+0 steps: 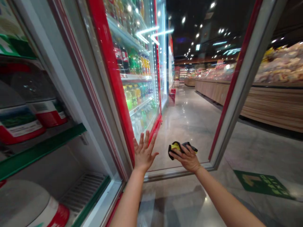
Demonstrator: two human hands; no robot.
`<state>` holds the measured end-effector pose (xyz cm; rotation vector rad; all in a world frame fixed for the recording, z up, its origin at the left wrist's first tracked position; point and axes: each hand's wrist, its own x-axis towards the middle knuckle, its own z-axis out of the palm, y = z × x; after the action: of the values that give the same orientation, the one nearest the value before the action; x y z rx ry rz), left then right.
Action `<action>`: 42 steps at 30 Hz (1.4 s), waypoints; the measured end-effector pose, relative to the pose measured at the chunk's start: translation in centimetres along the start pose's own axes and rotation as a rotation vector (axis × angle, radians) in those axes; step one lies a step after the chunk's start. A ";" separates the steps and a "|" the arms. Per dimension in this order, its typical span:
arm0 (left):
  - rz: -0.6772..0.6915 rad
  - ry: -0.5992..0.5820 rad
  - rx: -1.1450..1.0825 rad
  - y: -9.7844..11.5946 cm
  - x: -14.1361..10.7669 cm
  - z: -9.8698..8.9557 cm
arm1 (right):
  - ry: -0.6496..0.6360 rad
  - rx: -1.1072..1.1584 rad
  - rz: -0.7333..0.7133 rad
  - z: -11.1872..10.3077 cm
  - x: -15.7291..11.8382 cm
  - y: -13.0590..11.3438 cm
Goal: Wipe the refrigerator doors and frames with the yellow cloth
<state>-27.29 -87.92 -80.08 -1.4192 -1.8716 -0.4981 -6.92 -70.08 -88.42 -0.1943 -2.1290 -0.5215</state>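
Observation:
My left hand (143,153) is spread flat, palm forward, at the lower hinge side of an open glass cooler door (219,157). It seems to rest on the glass, with nothing in it. To its right, my right hand (188,158) presses a bunched black, grey and yellow cloth (175,146) against the lower part of the pane. Part of the cloth is hidden under the fingers. A metal frame with a red inner edge surrounds the pane.
At left, the open cooler has green-edged shelves (42,151) and large bottles (53,113). Through the glass, more drinks (132,94) show in the neighbouring cooler. Wood-panelled display bins (272,105) stand at right. A green floor sign (262,184) lies beyond the door.

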 end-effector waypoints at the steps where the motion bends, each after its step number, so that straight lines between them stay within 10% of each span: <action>1: 0.018 0.004 -0.005 0.1 -0.1 0.1 | 0.004 -0.018 0.055 -0.4 -0.6 1.4; 6: 0.203 0.001 -0.057 2.7 0.3 0.9 | 0.209 -0.080 0.633 -0.8 4.0 4.0; 12: 0.142 -0.013 -0.079 6.9 1.6 2.1 | -0.007 -0.025 0.352 1.0 -1.4 2.9; 16: 0.093 -0.064 -0.091 7.5 1.9 2.9 | 0.019 -0.067 0.625 -0.2 -6.4 7.0; 20: 0.088 -0.078 -0.098 7.3 1.9 3.6 | 0.165 -0.056 0.844 -1.1 -2.4 9.6; 23: 0.088 -0.059 -0.112 7.1 2.1 3.9 | 0.131 -0.046 0.738 -0.6 -1.1 8.5; 29: 0.110 -0.008 -0.140 7.1 2.5 3.9 | -0.084 -0.070 0.493 0.0 -6.7 7.8; 34: 0.104 0.011 -0.138 7.4 2.6 4.0 | 0.228 -0.048 0.871 -2.1 0.6 11.0; 37: 0.109 0.021 -0.134 7.4 2.7 4.0 | 0.184 0.057 0.771 -2.8 4.7 10.1; 42: 0.101 0.005 -0.139 7.5 2.7 3.6 | 0.020 0.125 0.595 -2.5 0.9 8.7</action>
<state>-21.75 -81.31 -81.39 -1.5929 -1.7801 -0.5906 -2.69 -63.38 -83.91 -0.7176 -1.9480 -0.0402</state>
